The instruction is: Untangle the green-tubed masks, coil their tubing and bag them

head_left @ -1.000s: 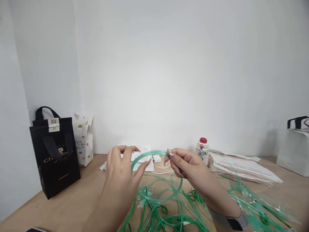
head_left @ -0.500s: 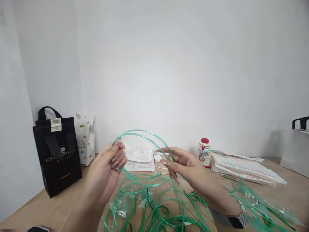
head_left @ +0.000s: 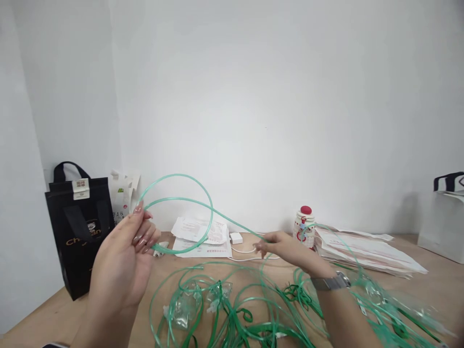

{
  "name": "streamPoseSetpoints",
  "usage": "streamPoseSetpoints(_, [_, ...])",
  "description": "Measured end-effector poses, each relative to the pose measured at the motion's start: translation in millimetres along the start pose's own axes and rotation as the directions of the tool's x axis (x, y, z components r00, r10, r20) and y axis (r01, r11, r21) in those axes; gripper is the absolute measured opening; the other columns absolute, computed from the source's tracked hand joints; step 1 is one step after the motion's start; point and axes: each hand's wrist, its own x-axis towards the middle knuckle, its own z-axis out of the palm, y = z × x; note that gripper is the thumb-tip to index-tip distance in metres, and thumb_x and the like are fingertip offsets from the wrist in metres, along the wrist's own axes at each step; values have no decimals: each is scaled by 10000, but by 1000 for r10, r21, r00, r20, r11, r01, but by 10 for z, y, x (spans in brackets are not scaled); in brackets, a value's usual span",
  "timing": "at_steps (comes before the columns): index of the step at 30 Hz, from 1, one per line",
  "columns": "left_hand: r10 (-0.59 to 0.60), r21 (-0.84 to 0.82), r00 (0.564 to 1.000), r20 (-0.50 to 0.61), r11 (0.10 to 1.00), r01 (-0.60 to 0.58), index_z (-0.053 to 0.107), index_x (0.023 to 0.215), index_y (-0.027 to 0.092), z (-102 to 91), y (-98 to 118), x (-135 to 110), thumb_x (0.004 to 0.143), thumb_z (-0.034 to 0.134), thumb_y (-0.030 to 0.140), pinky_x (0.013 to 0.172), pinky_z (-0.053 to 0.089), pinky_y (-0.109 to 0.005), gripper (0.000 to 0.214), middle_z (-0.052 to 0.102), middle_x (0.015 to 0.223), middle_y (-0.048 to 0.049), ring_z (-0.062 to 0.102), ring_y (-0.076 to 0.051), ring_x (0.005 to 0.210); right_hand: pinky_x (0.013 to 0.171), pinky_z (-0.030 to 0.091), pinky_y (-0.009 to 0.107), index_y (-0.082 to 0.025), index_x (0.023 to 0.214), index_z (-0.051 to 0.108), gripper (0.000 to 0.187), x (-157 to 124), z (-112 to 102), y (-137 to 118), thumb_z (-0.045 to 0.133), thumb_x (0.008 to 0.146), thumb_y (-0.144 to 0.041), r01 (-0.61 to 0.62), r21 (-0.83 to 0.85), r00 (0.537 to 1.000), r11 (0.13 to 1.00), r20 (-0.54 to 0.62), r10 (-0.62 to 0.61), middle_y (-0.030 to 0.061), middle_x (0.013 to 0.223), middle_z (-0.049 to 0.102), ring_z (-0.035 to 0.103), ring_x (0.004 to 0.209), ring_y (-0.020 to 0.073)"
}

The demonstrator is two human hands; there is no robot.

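Note:
Looped green plastic tubing [head_left: 180, 198] is pinched in my left hand [head_left: 126, 251], raised at the left with its fingers curled. One strand stretches from that loop across to my right hand [head_left: 286, 249], whose thumb and fingertips are closed on it. A watch sits on my right wrist. Below both hands lies a tangle of green tubing [head_left: 237, 302] with dark green straps and clear plastic pieces [head_left: 183, 309]. A pale end piece [head_left: 160, 247] shows beside my left fingers.
At the left stand a black bag [head_left: 79, 237] and a white printed bag [head_left: 122, 193]. Behind lie paper packets [head_left: 203, 232] and a white adapter [head_left: 236, 238]. To the right are a red-capped bottle [head_left: 304, 224], stacked packets [head_left: 362, 251], more tubing [head_left: 384, 309] and a white bag [head_left: 444, 227].
My left hand has moved left with the tubing loop. My hands are farther apart, and a strand of tubing is now drawn out between them.

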Motion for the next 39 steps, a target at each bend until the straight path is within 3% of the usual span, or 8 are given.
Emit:
streamPoseSetpoints(9, [17,23,1000,1,1000,-17,570,578,141,-25,0,29,822,553,137,345,296,-112,244,330,480,63,228,-48,419,640,429,413,-176,483,557,341,80,-246,533,483,793,-297,-305,-89,887,948,-389,249,126,532,620,616,660,283])
streamPoseSetpoints(15, [-4,54,1000,-4,999,4,561,566,123,33,-46,-9,849,524,186,350,265,-126,292,294,438,65,196,-50,417,787,478,338,-189,748,571,381,38,-219,111,330,880,-453,97,203,817,974,-575,38,97,849,676,638,817,201])
streamPoseSetpoints(19, [-4,69,999,41,998,1,573,596,128,30,-92,-28,785,617,231,357,266,-129,220,301,460,71,217,-45,425,880,452,397,-232,743,598,310,-38,-200,-170,433,849,-471,595,590,708,546,-706,-8,36,797,672,637,870,201])
streamPoseSetpoints(22, [13,76,998,67,997,-18,579,608,132,19,-118,-33,757,656,260,367,272,-129,211,291,464,76,223,-44,431,895,446,401,-280,784,586,337,-108,-202,-286,332,888,-475,637,601,696,483,-718,-24,25,965,677,580,1052,196])
streamPoseSetpoints(30, [96,-14,995,-16,995,-96,546,586,141,-10,-21,9,858,518,178,365,279,-129,276,324,452,71,233,-47,404,997,331,448,-267,930,605,166,-371,-154,-543,450,888,-225,676,-84,100,732,-974,-205,26,1164,585,453,1202,235])
streamPoseSetpoints(32, [128,-61,991,-28,990,-129,539,589,146,-39,40,16,886,450,124,372,294,-125,311,348,472,68,246,-45,398,972,354,443,-258,970,601,167,-369,-179,-503,463,881,-228,586,-104,172,804,-953,-249,38,1147,590,475,1172,238])
streamPoseSetpoints(37, [84,-43,996,29,996,-83,564,622,143,-89,80,41,893,453,144,355,268,-116,293,310,456,73,226,-41,392,854,433,378,-182,981,606,292,-128,-156,-168,404,872,-363,171,-3,859,985,-490,-150,95,1006,659,585,969,225])
streamPoseSetpoints(39, [49,31,997,58,998,-51,570,608,134,-83,43,52,879,487,201,337,243,-125,291,278,433,75,201,-44,389,758,461,345,-171,1082,578,327,-27,-74,-33,447,845,-354,79,-51,934,996,-346,-92,102,961,673,618,870,223])
